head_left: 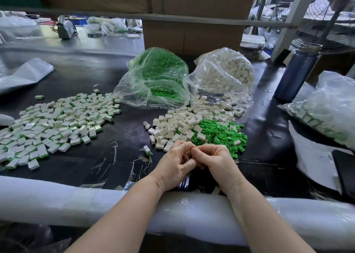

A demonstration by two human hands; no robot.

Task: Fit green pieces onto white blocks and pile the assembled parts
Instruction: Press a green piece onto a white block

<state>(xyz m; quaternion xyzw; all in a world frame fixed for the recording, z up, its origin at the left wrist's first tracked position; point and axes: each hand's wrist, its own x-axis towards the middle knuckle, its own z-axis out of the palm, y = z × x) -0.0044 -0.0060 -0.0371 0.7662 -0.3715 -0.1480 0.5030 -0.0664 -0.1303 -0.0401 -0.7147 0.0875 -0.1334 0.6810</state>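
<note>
Both hands meet at lower centre, left hand (173,163) and right hand (215,161), fingers curled together; what they pinch is hidden. At left lies a big pile of assembled parts (51,126); loose white blocks (172,126) and green pieces (221,135) wait above, so much remains.

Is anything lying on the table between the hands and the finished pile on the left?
Almost nothing: between the left hand and the spread pile of assembled white-and-green blocks lies bare black tabletop, with one stray assembled block and thin plastic scraps.
</note>
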